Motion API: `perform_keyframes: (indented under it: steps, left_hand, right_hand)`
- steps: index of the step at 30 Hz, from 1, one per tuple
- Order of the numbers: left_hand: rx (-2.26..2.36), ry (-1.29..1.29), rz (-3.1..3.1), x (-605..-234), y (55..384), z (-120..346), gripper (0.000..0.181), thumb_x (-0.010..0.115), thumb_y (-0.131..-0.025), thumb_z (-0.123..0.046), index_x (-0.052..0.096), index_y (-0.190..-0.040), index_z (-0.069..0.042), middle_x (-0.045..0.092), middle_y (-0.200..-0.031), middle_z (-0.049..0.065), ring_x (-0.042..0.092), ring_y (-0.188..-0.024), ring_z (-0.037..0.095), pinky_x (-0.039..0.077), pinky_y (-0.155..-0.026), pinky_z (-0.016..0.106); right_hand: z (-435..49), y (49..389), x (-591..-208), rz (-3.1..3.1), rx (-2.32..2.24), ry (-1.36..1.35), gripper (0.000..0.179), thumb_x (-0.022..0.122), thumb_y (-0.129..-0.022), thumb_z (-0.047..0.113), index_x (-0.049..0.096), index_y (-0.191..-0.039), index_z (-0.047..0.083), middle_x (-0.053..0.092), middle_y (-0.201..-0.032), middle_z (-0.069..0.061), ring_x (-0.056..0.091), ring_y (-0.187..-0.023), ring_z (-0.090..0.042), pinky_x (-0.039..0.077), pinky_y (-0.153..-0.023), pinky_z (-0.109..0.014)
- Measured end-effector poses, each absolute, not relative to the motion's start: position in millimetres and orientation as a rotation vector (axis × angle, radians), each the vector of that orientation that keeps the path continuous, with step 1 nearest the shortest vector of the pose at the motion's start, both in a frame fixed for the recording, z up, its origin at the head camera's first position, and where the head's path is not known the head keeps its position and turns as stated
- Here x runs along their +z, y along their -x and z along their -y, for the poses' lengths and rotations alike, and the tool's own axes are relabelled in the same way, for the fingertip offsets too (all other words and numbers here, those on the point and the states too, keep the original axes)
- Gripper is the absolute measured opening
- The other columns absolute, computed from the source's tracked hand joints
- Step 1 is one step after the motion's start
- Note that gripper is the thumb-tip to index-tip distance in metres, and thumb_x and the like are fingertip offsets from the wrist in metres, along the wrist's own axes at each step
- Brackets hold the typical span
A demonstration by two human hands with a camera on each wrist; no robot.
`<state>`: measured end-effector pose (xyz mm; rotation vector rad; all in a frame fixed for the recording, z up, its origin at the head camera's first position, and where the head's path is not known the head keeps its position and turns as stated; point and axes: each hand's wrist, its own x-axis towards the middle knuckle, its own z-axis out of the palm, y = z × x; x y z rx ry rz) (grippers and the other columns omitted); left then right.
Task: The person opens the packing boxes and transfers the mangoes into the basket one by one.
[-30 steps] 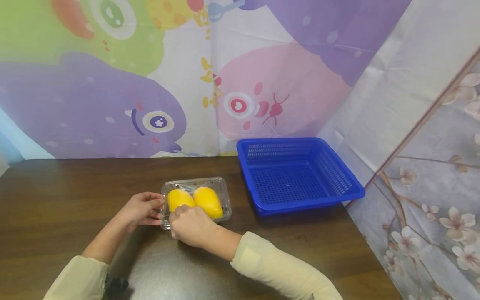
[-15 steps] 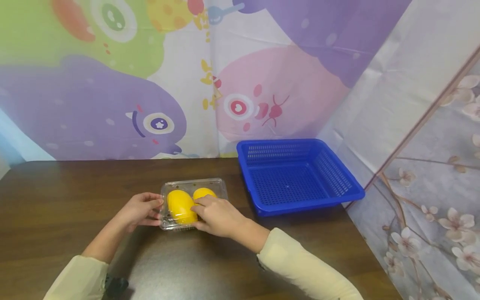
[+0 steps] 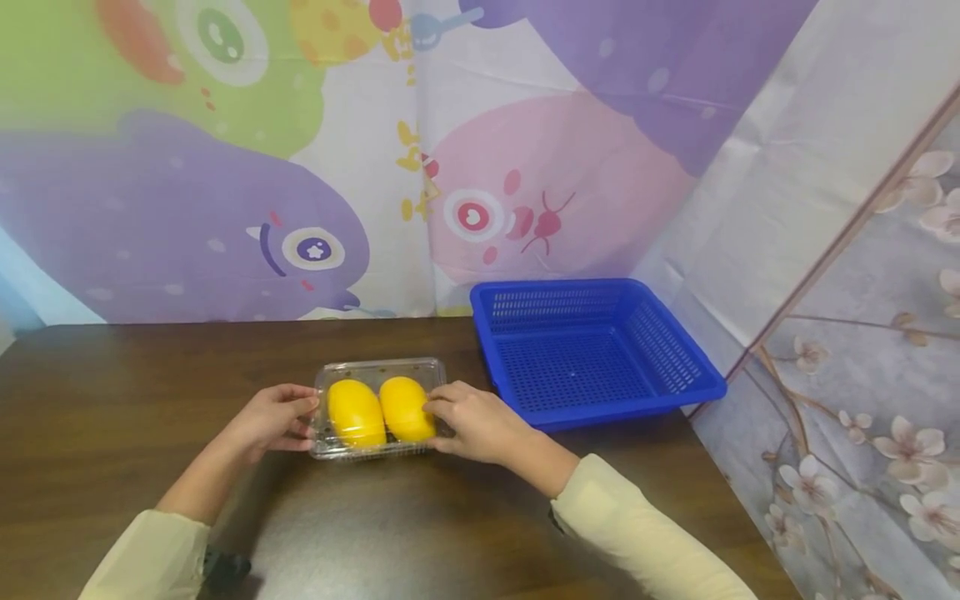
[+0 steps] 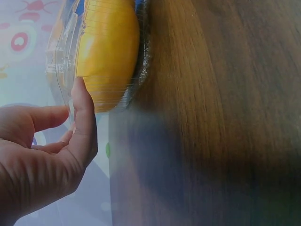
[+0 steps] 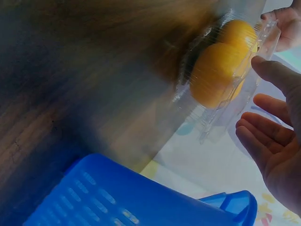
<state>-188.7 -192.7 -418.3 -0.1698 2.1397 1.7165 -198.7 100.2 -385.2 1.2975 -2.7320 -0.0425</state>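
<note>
Two yellow mangoes, the left mango (image 3: 356, 413) and the right mango (image 3: 403, 408), lie side by side inside a clear plastic clamshell box (image 3: 382, 365) on the table. My left hand (image 3: 273, 421) pinches the box's left edge, thumb and fingers at the rim where lid and base meet. At the opposite end, my right hand (image 3: 480, 423) has its fingers over the right edge. In the right wrist view, its thumb (image 5: 273, 73) rests at the lid's edge and the other fingers are spread loosely apart. The lid lies over the mangoes.
A blue plastic basket (image 3: 600, 412) with slotted walls stands to the right of the box, near the wall. A cartoon-printed sheet (image 3: 390, 275) hangs along the back edge of the brown wooden table (image 3: 150, 367). A flower-patterned panel (image 3: 847, 467) borders the right side.
My right hand has slid right along the front of the box, from the left mango to the right end, uncovering both mangoes. The left hand keeps its place at the left edge.
</note>
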Motion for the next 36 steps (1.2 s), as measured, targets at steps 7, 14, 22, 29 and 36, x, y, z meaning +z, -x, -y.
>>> perform_keyframes:
  steps: [7,14,22,29,36]
  left_hand:
    - [1.72,0.174,-2.133,-419,188,192,0.045,0.044,-0.099,-0.016,0.031,-0.132,0.011,0.053,-0.091,0.004,0.056,-0.068,0.012,0.06,-0.065,0.029]
    - [1.718,0.176,-2.134,-418,187,192,0.045,0.044,-0.099,-0.015,0.03,-0.133,0.011,0.053,-0.091,0.005,0.055,-0.067,0.012,0.06,-0.064,0.029]
    - [1.716,0.169,-2.133,-418,187,193,0.046,0.044,-0.099,-0.015,0.029,-0.133,0.011,0.052,-0.09,0.004,0.055,-0.067,0.011,0.06,-0.064,0.029]
    - [1.716,0.169,-2.136,-418,187,192,0.045,0.044,-0.099,-0.015,0.029,-0.133,0.011,0.052,-0.091,0.005,0.056,-0.067,0.011,0.06,-0.064,0.028]
    - [1.702,0.186,-2.144,-417,188,192,0.046,0.044,-0.099,-0.016,0.03,-0.134,0.01,0.052,-0.094,0.007,0.056,-0.068,0.012,0.06,-0.066,0.029]
  right_hand:
    - [-100,200,-388,2.713,-0.055,-1.354,0.044,0.067,-0.085,0.037,0.062,-0.121,0.012,0.058,-0.125,-0.004,0.055,-0.113,-0.015,0.052,-0.091,-0.022]
    - [-97,200,-389,2.674,-0.112,-1.381,0.05,0.066,-0.086,0.035,0.056,-0.129,0.013,0.058,-0.123,-0.005,0.056,-0.108,-0.015,0.054,-0.087,-0.022]
    - [-95,200,-394,2.615,-0.175,-1.406,0.046,0.063,-0.086,0.035,0.058,-0.125,0.012,0.059,-0.117,-0.003,0.056,-0.102,-0.014,0.054,-0.081,-0.02]
    - [-96,200,-403,2.324,-0.292,-1.443,0.034,0.062,-0.083,0.029,0.065,-0.111,0.01,0.061,-0.097,0.0,0.058,-0.088,-0.011,0.054,-0.068,-0.016]
    - [-96,200,-410,2.109,-0.347,-1.436,0.02,0.06,-0.083,0.02,0.067,-0.1,0.011,0.064,-0.086,0.003,0.058,-0.078,-0.01,0.053,-0.064,-0.017]
